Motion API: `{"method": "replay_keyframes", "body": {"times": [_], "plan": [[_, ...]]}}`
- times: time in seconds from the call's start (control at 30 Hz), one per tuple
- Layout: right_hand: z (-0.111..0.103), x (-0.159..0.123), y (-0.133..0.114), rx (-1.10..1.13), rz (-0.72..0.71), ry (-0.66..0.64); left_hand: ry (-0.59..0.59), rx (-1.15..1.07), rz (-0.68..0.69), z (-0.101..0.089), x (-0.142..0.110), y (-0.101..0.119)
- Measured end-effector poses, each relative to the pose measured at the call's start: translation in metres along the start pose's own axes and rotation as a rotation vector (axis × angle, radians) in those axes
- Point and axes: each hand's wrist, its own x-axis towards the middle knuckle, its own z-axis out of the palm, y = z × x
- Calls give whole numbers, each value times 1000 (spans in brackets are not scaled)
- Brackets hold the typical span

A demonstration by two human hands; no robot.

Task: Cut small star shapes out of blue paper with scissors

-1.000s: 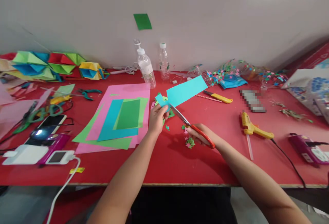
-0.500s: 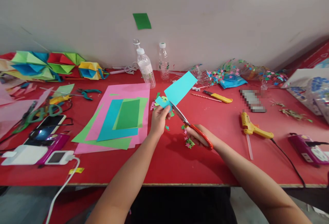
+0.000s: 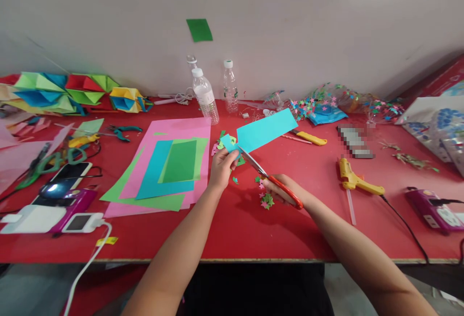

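Note:
My left hand (image 3: 224, 165) pinches one end of a light blue paper strip (image 3: 268, 129), whose longer part slants up and to the right. Around the red handles of a pair of scissors (image 3: 255, 162) my right hand (image 3: 281, 189) is closed. The blade tips meet the paper close to my left fingertips. Small green and pink paper cutouts (image 3: 220, 145) lie behind my left hand. Several star-shaped cutouts (image 3: 267, 201) rest on the table just beside my right hand.
Pink, green and blue paper sheets (image 3: 145, 171) lie left of my hands. Plastic bottles (image 3: 206, 98) stand by the wall. To the right are a yellow cutter (image 3: 312, 138), a yellow glue gun (image 3: 351, 179) with its cord and a purple power strip (image 3: 435, 211). Pliers (image 3: 123, 132) lie on the left.
The long part of the blue paper has swung clockwise, its far end lower and further right. My left hand has shifted slightly left; the scissors stay nearly in place.

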Motion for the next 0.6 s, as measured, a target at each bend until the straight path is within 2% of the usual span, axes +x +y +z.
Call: {"method": "replay_keyframes", "body": {"times": [0.37, 0.6], "plan": [[-2, -6, -14, 60, 45, 5, 11, -10, 7, 2, 0, 0], [3, -1, -3, 64, 12, 11, 49, -35, -19, 6, -3, -2]]}}
